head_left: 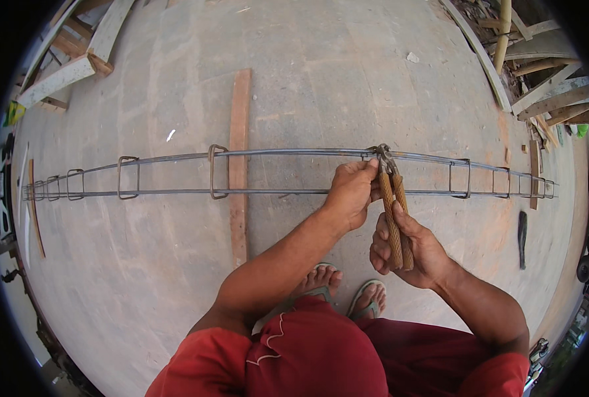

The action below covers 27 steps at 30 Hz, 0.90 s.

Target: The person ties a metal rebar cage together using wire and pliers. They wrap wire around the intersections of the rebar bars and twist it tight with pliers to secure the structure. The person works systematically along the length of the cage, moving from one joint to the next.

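Note:
A long steel rebar cage [288, 152] runs across in front of me, its bars joined by several square stirrups [128, 177]. My right hand [417, 248] is wrapped round the brown textured handles of a pair of pincers [395, 218]. The pincers' metal jaws meet the cage's far bar; what lies between them is too small to make out. Just left of the jaws, my left hand [355, 192] has its fingers closed in a pinch at that bar. Whatever is between those fingertips is hidden.
A wooden plank [239, 165] lies under the cage left of centre, with thinner wood strips [534, 173] under its ends. Lumber [69, 76] is stacked at the far left, and more scrap wood [559, 92] lies far right. A dark strip [522, 239] rests on the concrete floor.

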Motion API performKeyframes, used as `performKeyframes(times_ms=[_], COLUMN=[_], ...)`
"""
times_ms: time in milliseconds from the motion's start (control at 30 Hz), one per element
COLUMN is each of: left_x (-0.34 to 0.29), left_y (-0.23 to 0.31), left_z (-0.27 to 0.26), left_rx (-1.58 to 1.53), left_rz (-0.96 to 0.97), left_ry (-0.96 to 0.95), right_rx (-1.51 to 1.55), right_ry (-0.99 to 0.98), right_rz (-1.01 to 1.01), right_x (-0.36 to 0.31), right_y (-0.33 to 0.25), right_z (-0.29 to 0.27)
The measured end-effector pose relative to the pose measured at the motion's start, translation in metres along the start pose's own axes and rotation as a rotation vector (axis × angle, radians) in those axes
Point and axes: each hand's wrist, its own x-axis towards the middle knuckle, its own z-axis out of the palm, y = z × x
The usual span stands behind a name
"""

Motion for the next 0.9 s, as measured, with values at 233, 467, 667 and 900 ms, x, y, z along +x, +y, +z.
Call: performKeyframes(times_ms=[233, 467, 667, 900], left_x=[-0.006, 0.017, 0.015, 0.03], left_y=[0.01, 0.003, 0.062, 0.1], left_z=[0.016, -0.015, -0.002, 0.034], left_rx=[-0.035, 0.032, 0.842, 1.872], left_rz=[-0.085, -0.029, -0.055, 0.112], left_ry=[0.056, 0.035, 0.068, -0.17], right_rx=[-0.163, -0.452, -0.536, -1.008], right_ry=[-0.193, -0.311, -0.425, -0.327], right_rz=[0.089, 0.331, 0.435, 0.214], right_x=[-0.016, -0.056, -0.074, -0.041], right_y=[-0.02, -0.041, -0.001, 0.036], right_z=[-0.035, -0.049, -0.096, -0.116])
